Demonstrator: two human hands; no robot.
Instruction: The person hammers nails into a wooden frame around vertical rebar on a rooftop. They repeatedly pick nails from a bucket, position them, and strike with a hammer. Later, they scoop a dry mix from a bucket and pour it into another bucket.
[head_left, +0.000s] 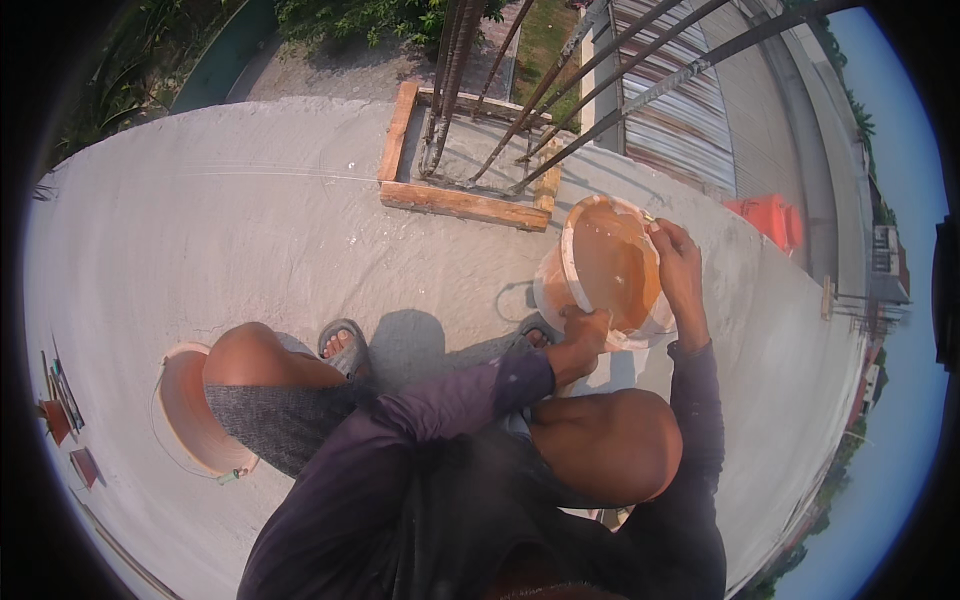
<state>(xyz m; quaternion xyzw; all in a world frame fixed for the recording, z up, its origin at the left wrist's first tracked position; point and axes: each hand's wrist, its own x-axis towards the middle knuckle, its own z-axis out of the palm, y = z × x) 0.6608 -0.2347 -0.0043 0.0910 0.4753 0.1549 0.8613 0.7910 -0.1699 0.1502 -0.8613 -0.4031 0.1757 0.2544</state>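
An orange plastic bucket (551, 281), its rim crusted with whitish residue, leans towards me by my right knee. Inside it is what looks like murky brownish water (611, 262). My left hand (585, 336) grips the near rim, with the forearm crossing in front of my body. On the right side, my right hand (679, 259) holds the rim near one end of the handle. A wooden form frame (465, 204) stands just beyond the bucket, around the base of several steel reinforcing bars (495, 154).
A second bucket (199, 409) with a wire handle lies by my left knee. Hand tools (64, 401) rest at the far left. Rebar slants overhead on the right. The concrete slab (262, 232) ends at a far edge, near a red container (769, 221).
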